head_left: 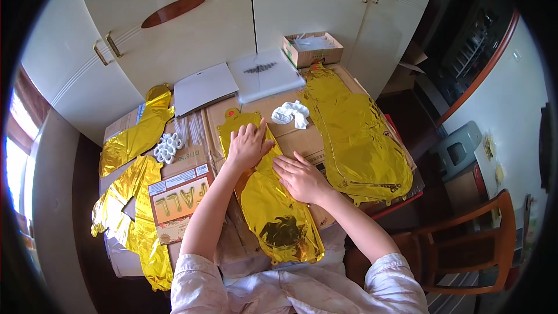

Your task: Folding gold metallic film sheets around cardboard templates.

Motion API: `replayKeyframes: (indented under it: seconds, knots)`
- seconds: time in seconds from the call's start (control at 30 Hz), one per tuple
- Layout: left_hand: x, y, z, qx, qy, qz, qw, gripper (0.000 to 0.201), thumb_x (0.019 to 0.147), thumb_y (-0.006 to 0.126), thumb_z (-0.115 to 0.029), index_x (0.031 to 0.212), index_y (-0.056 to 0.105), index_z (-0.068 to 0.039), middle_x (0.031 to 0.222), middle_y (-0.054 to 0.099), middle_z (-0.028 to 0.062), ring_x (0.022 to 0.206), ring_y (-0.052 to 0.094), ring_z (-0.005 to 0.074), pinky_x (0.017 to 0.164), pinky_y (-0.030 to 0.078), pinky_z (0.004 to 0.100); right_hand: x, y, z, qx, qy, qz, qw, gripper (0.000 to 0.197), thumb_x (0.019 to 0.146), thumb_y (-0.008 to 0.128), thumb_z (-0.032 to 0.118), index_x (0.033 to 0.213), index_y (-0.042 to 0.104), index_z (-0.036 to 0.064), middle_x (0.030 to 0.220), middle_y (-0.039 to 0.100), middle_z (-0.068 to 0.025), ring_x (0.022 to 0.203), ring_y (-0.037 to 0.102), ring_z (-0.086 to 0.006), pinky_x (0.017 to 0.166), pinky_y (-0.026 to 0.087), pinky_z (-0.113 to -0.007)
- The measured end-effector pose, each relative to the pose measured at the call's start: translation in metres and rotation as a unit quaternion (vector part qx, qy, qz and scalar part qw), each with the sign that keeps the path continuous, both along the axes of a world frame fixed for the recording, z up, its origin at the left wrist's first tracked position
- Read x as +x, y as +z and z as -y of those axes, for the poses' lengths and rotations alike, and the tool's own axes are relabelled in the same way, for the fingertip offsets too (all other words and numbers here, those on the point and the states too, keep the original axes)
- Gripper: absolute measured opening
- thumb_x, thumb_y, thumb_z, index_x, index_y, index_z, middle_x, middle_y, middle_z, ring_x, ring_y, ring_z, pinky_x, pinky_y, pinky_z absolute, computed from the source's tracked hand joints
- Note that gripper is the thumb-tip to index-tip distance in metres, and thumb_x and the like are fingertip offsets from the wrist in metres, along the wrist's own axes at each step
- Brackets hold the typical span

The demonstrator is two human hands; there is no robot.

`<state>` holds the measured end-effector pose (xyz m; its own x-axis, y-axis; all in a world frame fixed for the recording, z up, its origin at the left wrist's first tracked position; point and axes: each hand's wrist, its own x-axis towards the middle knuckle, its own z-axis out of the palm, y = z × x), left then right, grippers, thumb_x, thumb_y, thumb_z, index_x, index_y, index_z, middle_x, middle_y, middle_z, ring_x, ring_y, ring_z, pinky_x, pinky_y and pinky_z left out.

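A flat gold foil balloon [264, 197] lies lengthwise in front of me, its far end marked by a small red spot and its near end by a dark reflection. My left hand [249, 146] rests on its upper part, palm down, with the fingers stretched forward. Lower on the right edge, my right hand [301, 178] lies flat with the fingers pointing left and the thumb apart. To the right is a stack of flat gold foil balloons [360, 139]. More gold foil pieces [136, 128] lie at the left, one of them hanging over the near table edge.
Cardboard [232, 232] covers the table. A printed package [180, 203], clear straws [196, 129], a white knobbly cluster [168, 147] and crumpled white material [292, 114] lie about. Behind are a white packet [264, 75] and an open box [314, 53]. A wooden chair [465, 238] stands right.
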<state>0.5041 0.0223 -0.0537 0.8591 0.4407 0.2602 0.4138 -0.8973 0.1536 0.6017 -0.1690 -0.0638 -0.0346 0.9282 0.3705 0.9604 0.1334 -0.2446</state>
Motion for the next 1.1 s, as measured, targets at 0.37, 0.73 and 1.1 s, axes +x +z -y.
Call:
replayKeyframes:
  seconds: [0.37, 0.73, 1.1]
  knots:
    - [-0.0028, -0.003, -0.0025, -0.021, -0.039, 0.046, 0.998, 0.035, 0.089, 0.058, -0.04, 0.117, 0.057, -0.018, 0.103, 0.052, 0.0117, 0.102, 0.052, 0.0283, 0.084, 0.036, 0.0442, 0.0001, -0.0014, -0.0007, -0.004, 0.001, -0.01, 1.0, 0.036, 0.095, 0.048, 0.021, 0.125, 0.058, 0.0031, 0.135, 0.055, -0.0102, 0.13, 0.046, -0.0216, 0.113, 0.027, -0.047]
    - [-0.003, -0.0052, -0.0022, -0.002, -0.051, 0.079, 0.996, 0.029, 0.089, 0.059, -0.036, 0.111, 0.059, -0.017, 0.102, 0.053, 0.0093, 0.1, 0.052, 0.0269, 0.082, 0.037, 0.0447, -0.0009, -0.0005, 0.0003, -0.003, -0.002, -0.001, 1.0, 0.037, 0.094, 0.048, 0.021, 0.126, 0.057, 0.003, 0.135, 0.054, -0.0102, 0.131, 0.045, -0.0216, 0.114, 0.026, -0.048]
    - [-0.0016, -0.0028, -0.0007, -0.022, -0.026, 0.063, 0.997, 0.024, 0.089, 0.058, -0.031, 0.106, 0.061, -0.014, 0.104, 0.055, 0.0111, 0.101, 0.052, 0.0287, 0.083, 0.036, 0.0444, -0.0007, 0.001, 0.0014, -0.012, -0.005, 0.005, 1.0, 0.038, 0.095, 0.047, 0.022, 0.126, 0.057, 0.0028, 0.136, 0.053, -0.0102, 0.132, 0.044, -0.0217, 0.114, 0.026, -0.048]
